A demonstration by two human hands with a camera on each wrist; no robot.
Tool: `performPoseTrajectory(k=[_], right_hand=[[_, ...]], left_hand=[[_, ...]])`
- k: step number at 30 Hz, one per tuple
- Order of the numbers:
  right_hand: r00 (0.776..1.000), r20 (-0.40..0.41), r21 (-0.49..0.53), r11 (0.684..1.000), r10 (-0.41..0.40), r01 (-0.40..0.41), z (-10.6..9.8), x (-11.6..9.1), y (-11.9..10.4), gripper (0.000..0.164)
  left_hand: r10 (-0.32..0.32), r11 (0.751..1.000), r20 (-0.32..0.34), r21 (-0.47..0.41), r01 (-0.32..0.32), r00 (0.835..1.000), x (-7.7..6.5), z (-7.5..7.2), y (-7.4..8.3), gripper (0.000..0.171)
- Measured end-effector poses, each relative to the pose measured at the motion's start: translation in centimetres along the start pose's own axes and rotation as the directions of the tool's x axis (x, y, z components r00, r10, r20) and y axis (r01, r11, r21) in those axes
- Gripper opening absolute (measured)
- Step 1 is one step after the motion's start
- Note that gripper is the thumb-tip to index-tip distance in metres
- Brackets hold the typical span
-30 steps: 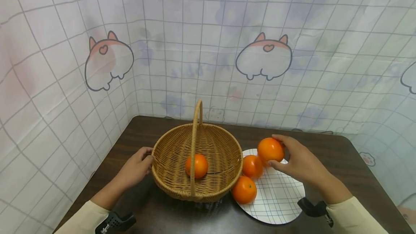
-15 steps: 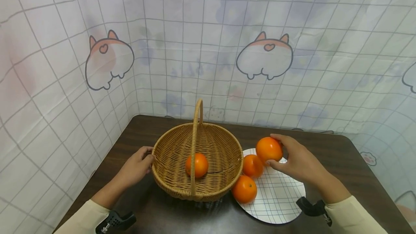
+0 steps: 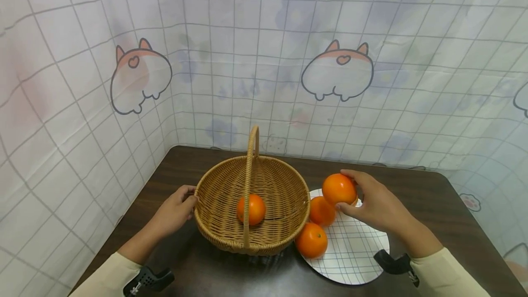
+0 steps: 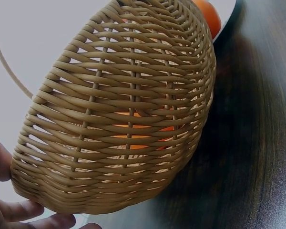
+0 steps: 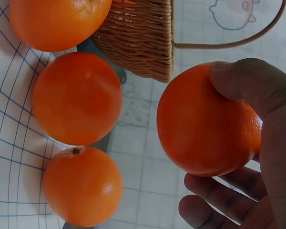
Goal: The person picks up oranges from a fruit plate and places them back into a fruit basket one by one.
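My right hand holds an orange above the far part of a white plate with a blue grid. In the right wrist view the thumb lies over this orange and the fingers sit beneath it. Several more oranges rest on the plate, among them a front one and one behind it. A wicker basket with a tall handle stands left of the plate, and one orange lies inside. At its left rim, my left hand pinches the edge between thumb and fingers.
A dark wooden table carries the basket and plate. Behind and at the sides hangs a white grid-patterned cloth with cartoon prints. The basket handle arches up over the bowl, and the basket's right side stands close to the plate's oranges.
My right hand has shifted slightly left toward the basket with its orange. The left hand stays at the basket rim.
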State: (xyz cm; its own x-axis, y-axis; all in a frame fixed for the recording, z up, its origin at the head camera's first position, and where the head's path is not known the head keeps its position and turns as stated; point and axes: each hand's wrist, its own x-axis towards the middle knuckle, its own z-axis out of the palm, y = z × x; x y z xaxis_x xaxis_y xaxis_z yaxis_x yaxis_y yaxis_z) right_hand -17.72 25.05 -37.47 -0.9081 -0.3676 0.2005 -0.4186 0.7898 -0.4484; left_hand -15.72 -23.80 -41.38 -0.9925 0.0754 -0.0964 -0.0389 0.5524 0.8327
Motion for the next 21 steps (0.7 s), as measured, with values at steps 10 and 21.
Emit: performPoseTrajectory(k=[10,21], right_hand=[[1.0,0.006,0.023,1.0,-0.016,0.016,0.1,0.33,-0.63,0.082],[0.999,0.002,0.029,0.999,-0.04,0.04,0.39,0.62,-0.77,0.079]], left_hand=[[0.002,1.0,-0.006,0.007,-0.002,1.0,-0.02,0.07,0.04,0.043],[-0.002,1.0,-0.009,0.01,0.002,1.0,-0.09,0.02,0.12,0.043]])
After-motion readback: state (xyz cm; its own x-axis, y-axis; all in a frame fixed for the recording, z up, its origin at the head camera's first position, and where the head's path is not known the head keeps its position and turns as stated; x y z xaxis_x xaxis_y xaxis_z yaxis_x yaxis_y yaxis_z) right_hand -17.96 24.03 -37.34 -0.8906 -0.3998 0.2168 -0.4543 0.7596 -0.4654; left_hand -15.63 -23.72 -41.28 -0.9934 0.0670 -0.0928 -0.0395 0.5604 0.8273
